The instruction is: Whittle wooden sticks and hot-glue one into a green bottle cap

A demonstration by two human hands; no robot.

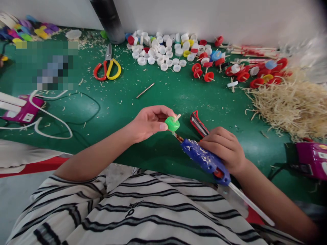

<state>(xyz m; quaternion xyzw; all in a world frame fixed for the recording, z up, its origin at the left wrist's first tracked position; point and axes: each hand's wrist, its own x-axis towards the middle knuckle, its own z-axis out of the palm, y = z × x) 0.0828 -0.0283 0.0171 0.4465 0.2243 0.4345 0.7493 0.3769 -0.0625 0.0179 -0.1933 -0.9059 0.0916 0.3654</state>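
Note:
My left hand (148, 122) pinches a green bottle cap (172, 124) with a short wooden stick (176, 117) poking out of it. My right hand (224, 148) grips a blue glue gun (204, 160), its nozzle tip touching the underside of the green cap. A white glue stick (251, 204) juts from the back of the gun. Both hands hover above the green table (166, 92) near its front edge.
A red box cutter (198, 124) lies just behind my right hand. Red-and-yellow scissors (107, 66), a loose stick (145, 90), white caps (158, 51), red caps on sticks (242, 71), wood shavings (291, 105), purple boxes (311, 160) and white cables (46, 119) surround them.

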